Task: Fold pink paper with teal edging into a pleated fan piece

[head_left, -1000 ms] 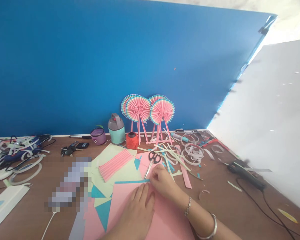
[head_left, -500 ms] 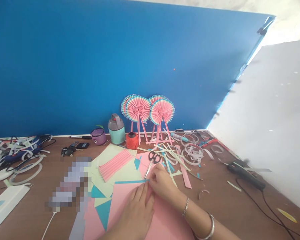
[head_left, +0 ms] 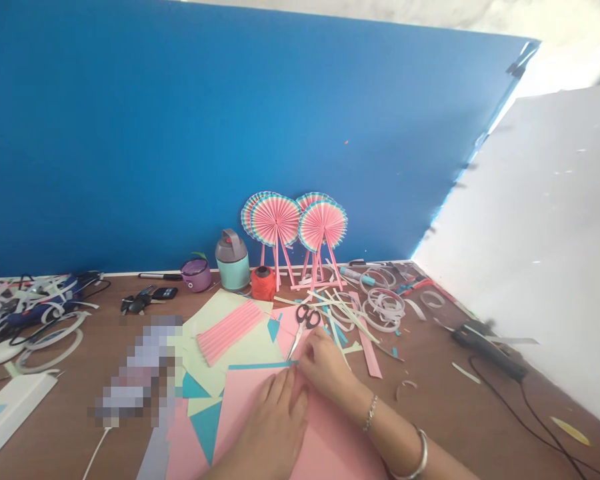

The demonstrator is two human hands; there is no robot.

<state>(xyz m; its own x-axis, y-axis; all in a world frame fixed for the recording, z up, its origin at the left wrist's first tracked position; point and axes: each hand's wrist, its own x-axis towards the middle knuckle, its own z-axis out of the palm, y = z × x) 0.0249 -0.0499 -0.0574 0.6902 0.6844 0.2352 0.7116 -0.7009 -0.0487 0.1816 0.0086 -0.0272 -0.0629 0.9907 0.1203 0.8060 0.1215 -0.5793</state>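
Observation:
A pink paper sheet (head_left: 345,433) lies in front of me, with a narrow blue paper strip (head_left: 260,366) along its far edge. My left hand (head_left: 275,420) rests flat on the sheet, fingers stretched toward the strip. My right hand (head_left: 325,363), wearing bracelets at the wrist, has its fingers pinched together at the strip; the fingertips hide that part of it. Just beyond it lie scissors (head_left: 306,317) with black handles, blades pointing toward the sheet's far edge. A pleated pink paper (head_left: 230,332) sits on a pale green sheet (head_left: 195,347) to the left.
Pink paper fans on stands (head_left: 276,221) rise against the blue board. Near them are a teal-and-grey flask (head_left: 233,270), a purple cup (head_left: 196,275) and a red spool (head_left: 263,284). Paper strips and white tape coils (head_left: 384,310) lie right; a black corded tool (head_left: 490,353) lies farther right.
The view has shifted very slightly. Both hands keep the same places on the sheet and strip.

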